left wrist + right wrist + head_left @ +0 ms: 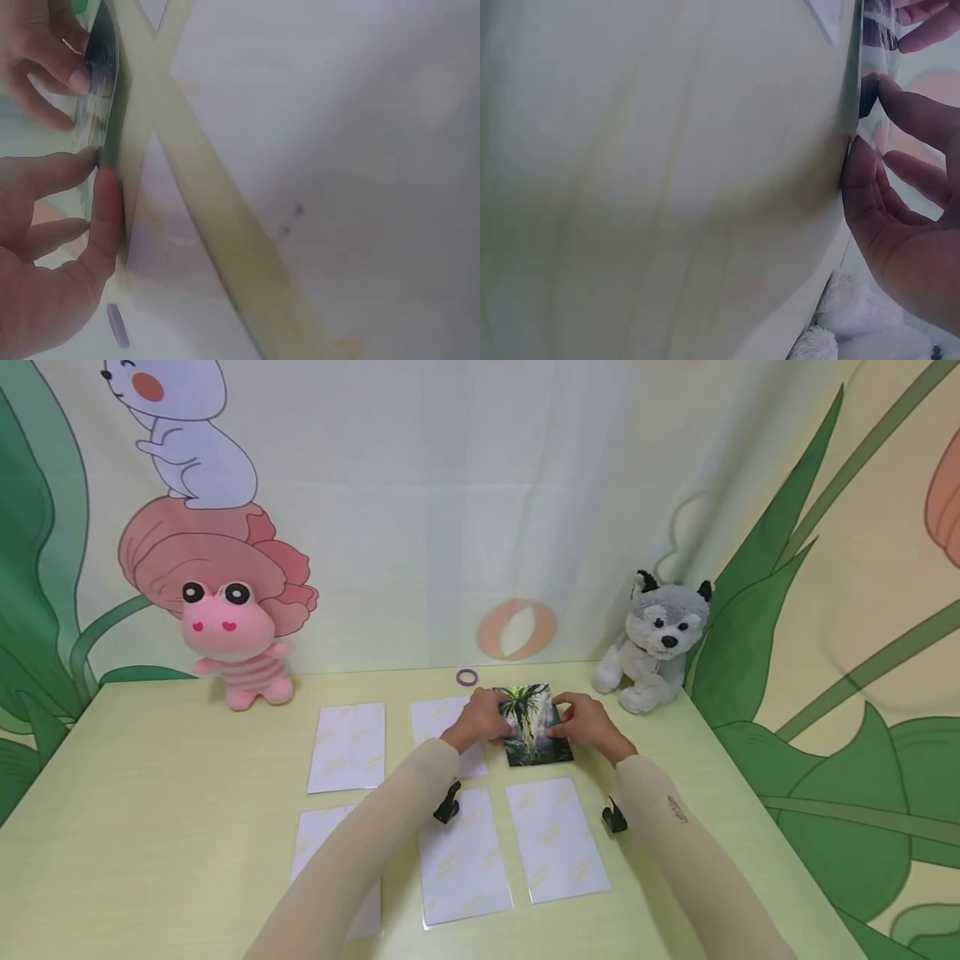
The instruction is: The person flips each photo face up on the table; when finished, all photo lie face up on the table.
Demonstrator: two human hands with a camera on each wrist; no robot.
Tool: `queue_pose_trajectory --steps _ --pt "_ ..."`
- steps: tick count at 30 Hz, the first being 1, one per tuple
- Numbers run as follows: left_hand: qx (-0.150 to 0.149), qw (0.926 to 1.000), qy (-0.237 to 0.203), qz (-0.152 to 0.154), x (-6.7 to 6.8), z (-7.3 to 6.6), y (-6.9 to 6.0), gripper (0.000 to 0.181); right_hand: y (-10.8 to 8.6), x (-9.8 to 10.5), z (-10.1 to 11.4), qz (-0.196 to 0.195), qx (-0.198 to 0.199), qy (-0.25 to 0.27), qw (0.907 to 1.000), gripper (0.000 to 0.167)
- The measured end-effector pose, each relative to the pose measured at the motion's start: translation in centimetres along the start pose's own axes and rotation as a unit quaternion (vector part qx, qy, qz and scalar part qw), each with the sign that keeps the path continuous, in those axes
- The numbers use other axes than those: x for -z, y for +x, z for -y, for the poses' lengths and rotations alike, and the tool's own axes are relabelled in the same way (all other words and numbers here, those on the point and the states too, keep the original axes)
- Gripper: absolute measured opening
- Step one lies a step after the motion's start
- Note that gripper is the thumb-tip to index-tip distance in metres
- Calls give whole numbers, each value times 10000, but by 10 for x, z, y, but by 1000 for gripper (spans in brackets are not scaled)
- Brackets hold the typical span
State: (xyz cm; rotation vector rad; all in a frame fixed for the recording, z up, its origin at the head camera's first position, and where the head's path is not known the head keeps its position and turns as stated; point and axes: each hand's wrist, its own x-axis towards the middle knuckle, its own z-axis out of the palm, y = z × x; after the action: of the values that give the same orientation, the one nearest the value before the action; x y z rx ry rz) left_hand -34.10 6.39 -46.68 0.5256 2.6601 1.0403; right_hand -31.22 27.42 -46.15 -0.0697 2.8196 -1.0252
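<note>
A picture card (534, 735) with a green palm-like plant faces up at the right end of the back row in the head view. My left hand (482, 718) pinches its left edge, and my right hand (587, 723) pinches its right edge. The left wrist view shows the card (101, 82) edge-on between the fingertips of my left hand (56, 255). In the right wrist view, thumb and fingers of my right hand (911, 195) hold the card's near edge, close over the table.
White-backed cards (348, 747) lie in two rows on the pale table (187, 827), some partly under my left arm. A purple ring (467, 677) lies behind them. A pink plush toy (238, 647) is at the back left, a grey plush dog (657, 643) at the back right.
</note>
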Motion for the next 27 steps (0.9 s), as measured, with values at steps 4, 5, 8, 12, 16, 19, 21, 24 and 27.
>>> queue_pose_trajectory --steps 4,5,8,12,16,19,21,24,27 --pt "255 9992 301 -26 1 -8 -3 45 0 -1 3 -98 80 -481 9988 60" --pt "289 9989 381 -22 1 -9 -3 42 0 -1 4 -123 92 -566 9983 59" --pt "369 9973 631 -29 0 -13 -4 29 0 -2 6 -160 146 -736 9971 59" --pt "459 9952 865 -51 0 -17 -5 23 -2 -4 9 -161 175 -860 9960 60" --pt "530 9934 1011 -66 -1 -20 -6 23 -4 -5 11 -188 126 -1019 9945 62" --pt "551 9927 1064 -117 -2 -21 -6 25 -4 -5 13 -220 68 -1093 9937 62" --pt "563 9926 1068 -161 -3 -21 -7 25 -4 -5 14 -209 39 -1118 9935 63" --pt "513 9927 1068 -199 -3 -19 -8 26 -4 -5 13 -170 35 -1111 9937 65" --pt "338 9930 1116 -211 -1 -15 -9 28 -5 -5 11 -118 36 -1010 9948 66"
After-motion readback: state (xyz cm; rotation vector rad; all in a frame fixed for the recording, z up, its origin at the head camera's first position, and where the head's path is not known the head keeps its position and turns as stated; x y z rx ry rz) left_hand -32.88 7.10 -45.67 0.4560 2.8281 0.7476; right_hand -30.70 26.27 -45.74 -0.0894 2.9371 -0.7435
